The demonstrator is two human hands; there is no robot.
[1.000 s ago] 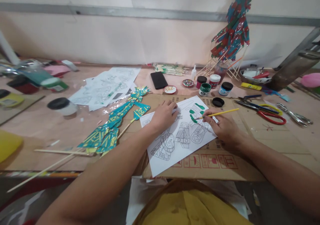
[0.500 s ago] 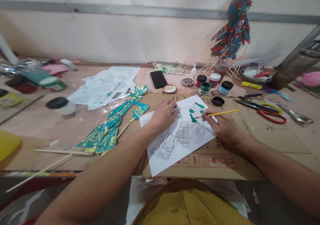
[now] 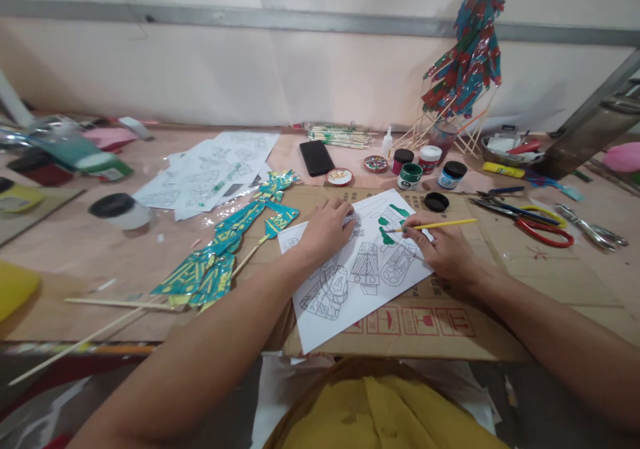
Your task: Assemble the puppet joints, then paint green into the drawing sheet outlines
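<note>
A white sheet with printed line drawings (image 3: pixel 345 302) lies at a slant on flattened cardboard (image 3: pixel 495 309). My right hand (image 3: pixel 440 246) pinches a yellow paintbrush (image 3: pixel 445 224), its tip touching a green patch at the sheet's upper right. Several shapes there carry green paint (image 3: pixel 386 236); the lower drawings are bare outlines. My left hand (image 3: pixel 330 226) rests on the sheet's upper left with fingers stretched and slightly bent, holding nothing. An uncovered jar of green paint (image 3: pixel 409 177) stands beyond the sheet, with a black lid (image 3: pixel 437 202) lying near it.
Teal and gold painted cutouts on sticks (image 3: pixel 225 242) lie left of the sheet. Behind are a black phone (image 3: pixel 316 158), paint jars (image 3: pixel 453 174) and a glue bottle (image 3: pixel 387 142). Scissors (image 3: pixel 543 230) and pliers lie at the right. Red and blue pieces on sticks (image 3: pixel 467 62) stand at the back.
The brush and my right hand have shifted very slightly left, and the green patch under the tip looks a little fuller. My left hand stays in place.
</note>
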